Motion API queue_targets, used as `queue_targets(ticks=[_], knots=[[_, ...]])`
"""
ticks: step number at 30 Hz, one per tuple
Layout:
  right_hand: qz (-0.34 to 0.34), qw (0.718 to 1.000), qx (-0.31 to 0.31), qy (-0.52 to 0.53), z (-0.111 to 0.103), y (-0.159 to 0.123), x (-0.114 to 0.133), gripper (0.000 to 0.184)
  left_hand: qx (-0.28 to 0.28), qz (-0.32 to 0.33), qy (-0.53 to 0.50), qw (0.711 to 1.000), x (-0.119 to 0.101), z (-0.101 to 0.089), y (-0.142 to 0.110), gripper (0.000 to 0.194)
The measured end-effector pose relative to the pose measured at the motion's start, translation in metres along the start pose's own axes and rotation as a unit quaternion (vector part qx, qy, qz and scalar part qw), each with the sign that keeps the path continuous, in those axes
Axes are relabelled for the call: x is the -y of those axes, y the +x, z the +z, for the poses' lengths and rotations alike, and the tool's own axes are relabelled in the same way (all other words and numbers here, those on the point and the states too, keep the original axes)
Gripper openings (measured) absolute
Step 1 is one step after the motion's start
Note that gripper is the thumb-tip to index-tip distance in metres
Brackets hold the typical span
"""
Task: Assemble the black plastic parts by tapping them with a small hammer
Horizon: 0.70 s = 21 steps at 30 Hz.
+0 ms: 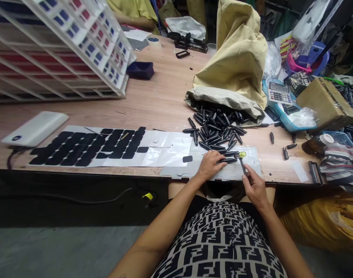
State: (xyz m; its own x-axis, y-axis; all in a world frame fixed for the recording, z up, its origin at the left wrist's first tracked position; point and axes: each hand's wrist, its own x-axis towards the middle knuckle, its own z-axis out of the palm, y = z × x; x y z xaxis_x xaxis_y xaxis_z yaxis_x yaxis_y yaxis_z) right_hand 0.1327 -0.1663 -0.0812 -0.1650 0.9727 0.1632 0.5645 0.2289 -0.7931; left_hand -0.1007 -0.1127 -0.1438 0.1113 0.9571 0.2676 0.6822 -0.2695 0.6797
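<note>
My left hand (210, 165) is closed on a black tapered part (230, 160), pressing it down on a grey board (176, 172) at the table's front edge. In my right hand (255, 186) is the dark handle of a small hammer (242, 165). Its yellow-green head (242, 154) is close to the far end of the part; I cannot tell whether they touch. Just beyond my hands lies a heap of similar black parts (215, 129), spilling from the mouth of a tan sack (231, 65).
White sheets with rows of black rounded patches (78, 148) lie to the left, beside a white device (34, 128). A white lattice rack (118, 85) stands behind. Rightward are a calculator (279, 92), a cardboard box (327, 102), a brown jar (312, 144) and striped cloth (340, 162).
</note>
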Motion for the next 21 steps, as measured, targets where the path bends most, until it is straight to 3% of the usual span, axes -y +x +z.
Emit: queue_targets(ticks=[10,15,21], knots=[[-0.128,0.99,0.03,-0.059,0.015,0.001,0.01,0.047,0.016,-0.004,0.009,1.0,0.003,0.001,0.002,0.021],[-0.124,0.984,0.056,-0.112,0.022,-0.003,-0.002,0.046,0.01,0.01,0.023,1.0,0.004,0.002,0.001,0.019],[-0.131,0.987,0.017,-0.093,0.02,-0.001,-0.007,0.047,0.012,0.007,0.019,1.0,0.004,0.001,0.001,0.02]])
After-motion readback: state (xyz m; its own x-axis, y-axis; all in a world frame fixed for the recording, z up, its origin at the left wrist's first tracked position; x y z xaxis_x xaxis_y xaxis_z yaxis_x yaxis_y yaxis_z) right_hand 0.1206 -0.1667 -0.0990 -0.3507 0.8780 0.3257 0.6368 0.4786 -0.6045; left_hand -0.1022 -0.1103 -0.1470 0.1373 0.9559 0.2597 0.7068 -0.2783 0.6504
